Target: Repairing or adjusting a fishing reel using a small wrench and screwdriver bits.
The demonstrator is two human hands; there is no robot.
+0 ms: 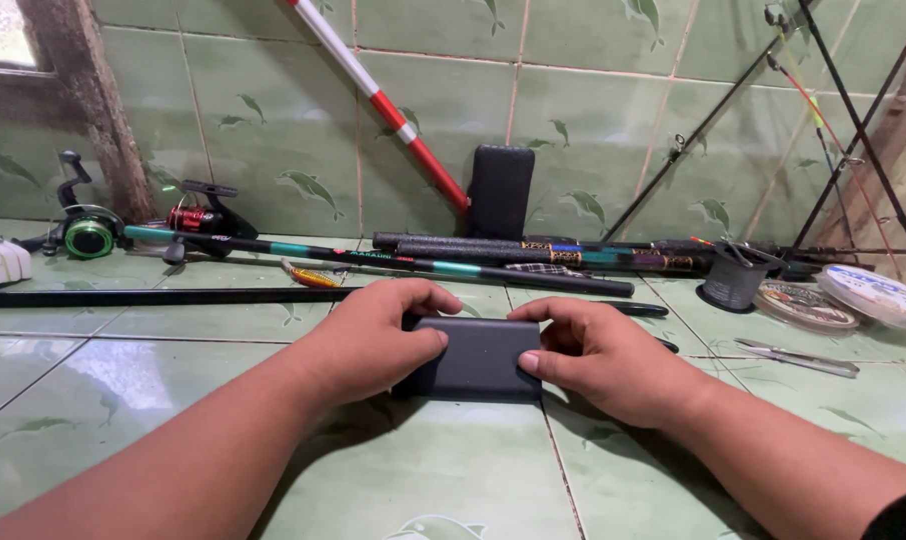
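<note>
The green tiled floor [173, 380] has fishing rods [473, 262] lying past the fingertips. Both hands — left hand [368, 340], right hand [603, 355] — pinch a dark flat case [478, 358] between fingers and thumbs, gripping its ends — opening it calls for prying.

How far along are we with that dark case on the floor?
Done: rods, reels and line spools are laid out along the tiled wall. In hand: the left hand and right hand grip the two ends of the dark flat case, lying on the green tile floor. Left: the case looks shut; nothing is out of it yet.
</note>
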